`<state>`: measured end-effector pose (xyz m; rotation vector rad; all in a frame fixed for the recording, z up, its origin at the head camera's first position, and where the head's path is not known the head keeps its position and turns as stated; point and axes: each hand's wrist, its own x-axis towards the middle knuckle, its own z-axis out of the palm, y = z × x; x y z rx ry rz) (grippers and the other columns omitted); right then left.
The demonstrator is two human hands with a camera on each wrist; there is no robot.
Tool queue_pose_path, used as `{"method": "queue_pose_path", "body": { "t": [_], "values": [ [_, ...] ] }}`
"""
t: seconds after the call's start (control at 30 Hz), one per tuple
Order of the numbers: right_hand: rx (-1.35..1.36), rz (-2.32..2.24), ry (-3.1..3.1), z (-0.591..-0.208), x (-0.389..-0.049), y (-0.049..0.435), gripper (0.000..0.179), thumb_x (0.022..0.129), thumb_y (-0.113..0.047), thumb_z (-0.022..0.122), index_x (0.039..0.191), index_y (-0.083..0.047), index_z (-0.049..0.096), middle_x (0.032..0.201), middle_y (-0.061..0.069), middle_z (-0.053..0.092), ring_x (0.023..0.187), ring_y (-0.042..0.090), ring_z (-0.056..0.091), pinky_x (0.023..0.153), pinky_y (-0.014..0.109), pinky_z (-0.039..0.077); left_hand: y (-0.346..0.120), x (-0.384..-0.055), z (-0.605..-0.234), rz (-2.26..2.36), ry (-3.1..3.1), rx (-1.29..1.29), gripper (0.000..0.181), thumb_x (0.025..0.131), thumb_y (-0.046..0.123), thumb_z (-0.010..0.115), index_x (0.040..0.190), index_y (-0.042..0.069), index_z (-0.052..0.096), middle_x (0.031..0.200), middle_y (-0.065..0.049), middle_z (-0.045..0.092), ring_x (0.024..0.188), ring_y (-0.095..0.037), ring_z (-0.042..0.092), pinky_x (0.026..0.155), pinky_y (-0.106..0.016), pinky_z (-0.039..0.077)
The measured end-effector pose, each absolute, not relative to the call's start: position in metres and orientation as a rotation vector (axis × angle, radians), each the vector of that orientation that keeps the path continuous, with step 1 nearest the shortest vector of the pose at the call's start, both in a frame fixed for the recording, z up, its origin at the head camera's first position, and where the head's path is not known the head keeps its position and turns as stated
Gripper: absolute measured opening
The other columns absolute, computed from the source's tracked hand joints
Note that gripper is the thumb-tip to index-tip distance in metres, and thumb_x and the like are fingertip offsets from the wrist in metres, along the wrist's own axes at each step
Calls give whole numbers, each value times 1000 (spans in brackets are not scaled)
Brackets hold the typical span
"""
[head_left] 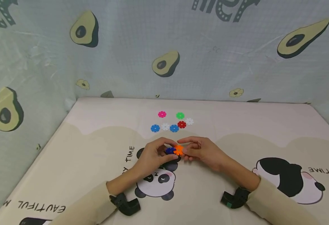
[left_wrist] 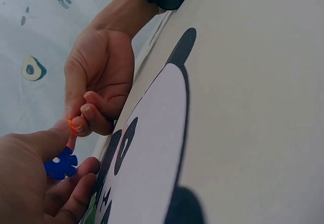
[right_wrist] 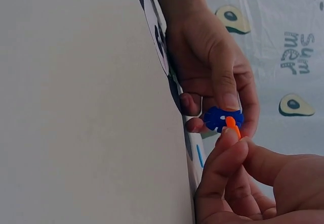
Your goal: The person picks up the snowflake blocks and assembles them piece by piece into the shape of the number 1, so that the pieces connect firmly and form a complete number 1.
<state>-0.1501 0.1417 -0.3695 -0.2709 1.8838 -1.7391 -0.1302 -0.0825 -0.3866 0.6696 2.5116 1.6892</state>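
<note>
My left hand (head_left: 152, 155) pinches a dark blue notched plastic disc (right_wrist: 216, 120) between thumb and fingers. An orange notched disc (head_left: 178, 150) is pinched by my right hand (head_left: 206, 152), thumb against its near face. The two discs meet between the hands, the orange one standing across the edge of the blue one in the right wrist view. In the left wrist view the blue disc (left_wrist: 62, 164) shows its slots and centre hole, while most of the orange disc is hidden behind fingers. Both hands are just above the printed tabletop.
Beyond the hands lie several flat notched discs: pink (head_left: 162, 114), green (head_left: 180, 115), red (head_left: 181, 124), plus two light blue and two white ones. The table cover (head_left: 97, 162) carries printed pandas and lettering. A grey curtain (head_left: 125, 47) with avocado prints hangs behind the table.
</note>
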Motion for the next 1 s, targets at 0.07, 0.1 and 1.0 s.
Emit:
{"method": "queue_pose_path", "body": {
  "t": [0.07, 0.1, 1.0],
  "values": [
    [-284, -1709, 1918, -370, -150, 142, 40, 92, -9, 64, 130, -3, 54, 90, 16, 68, 78, 26, 65, 75, 30, 55, -82, -130, -387, 1691, 2508, 665, 33, 80, 19, 79, 111, 21, 67, 91, 7, 63, 66, -13, 55, 58, -25, 48],
    [-290, -1698, 1929, -371, -150, 142, 41, 92, -9, 64, 131, -3, 54, 90, 16, 68, 79, 26, 65, 76, 31, 55, -82, -129, -388, 1691, 2504, 663, 33, 80, 19, 79, 110, 21, 67, 89, 7, 63, 65, -13, 55, 58, -25, 48],
    [-310, -1619, 1955, -364, -158, 138, 41, 91, -16, 67, 125, 1, 52, 90, 16, 70, 79, 28, 67, 74, 29, 55, -84, -132, -386, 1817, 2426, 744, 24, 81, 14, 78, 104, 14, 69, 100, 4, 68, 79, -15, 57, 65, -25, 50]
  ]
}}
